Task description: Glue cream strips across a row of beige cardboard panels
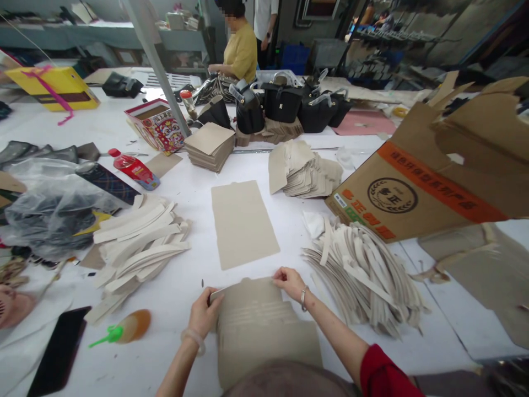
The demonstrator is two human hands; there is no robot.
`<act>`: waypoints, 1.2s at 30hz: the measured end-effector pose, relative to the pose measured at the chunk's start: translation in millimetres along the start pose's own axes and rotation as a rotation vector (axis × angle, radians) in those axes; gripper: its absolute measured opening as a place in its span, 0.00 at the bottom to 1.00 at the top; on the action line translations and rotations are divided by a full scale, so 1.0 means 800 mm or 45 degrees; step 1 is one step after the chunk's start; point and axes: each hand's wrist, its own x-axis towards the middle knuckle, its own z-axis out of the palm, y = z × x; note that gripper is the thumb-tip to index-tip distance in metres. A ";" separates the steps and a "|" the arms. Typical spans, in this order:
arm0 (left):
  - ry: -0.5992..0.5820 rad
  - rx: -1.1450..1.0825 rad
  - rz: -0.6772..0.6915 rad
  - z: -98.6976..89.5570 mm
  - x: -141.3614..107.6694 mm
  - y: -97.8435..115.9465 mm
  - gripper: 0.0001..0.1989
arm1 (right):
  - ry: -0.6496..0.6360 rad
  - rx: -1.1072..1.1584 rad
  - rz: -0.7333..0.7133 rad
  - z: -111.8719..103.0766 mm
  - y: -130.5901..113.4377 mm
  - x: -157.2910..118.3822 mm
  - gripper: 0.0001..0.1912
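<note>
Pinching a beige board [250, 293], the left fingers [209, 301] and right fingers [283, 277] are near a bottle [129, 326] holding amber liquid [141, 322]

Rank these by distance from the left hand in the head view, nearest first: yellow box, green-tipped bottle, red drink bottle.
1. Green-tipped bottle: left of the left hand.
2. Red drink bottle: farther forward, left.
3. Yellow box: far left, towards the back.
</note>
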 end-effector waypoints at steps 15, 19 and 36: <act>-0.153 -0.774 -0.180 -0.014 -0.003 0.068 0.19 | -0.198 0.613 0.055 -0.018 -0.029 -0.017 0.16; -0.152 -0.868 -0.203 -0.007 -0.007 0.071 0.19 | -0.243 0.741 0.115 -0.018 -0.027 -0.029 0.19; -0.056 -0.954 -0.341 0.009 -0.013 0.060 0.15 | -0.467 1.240 0.214 -0.025 -0.039 -0.062 0.24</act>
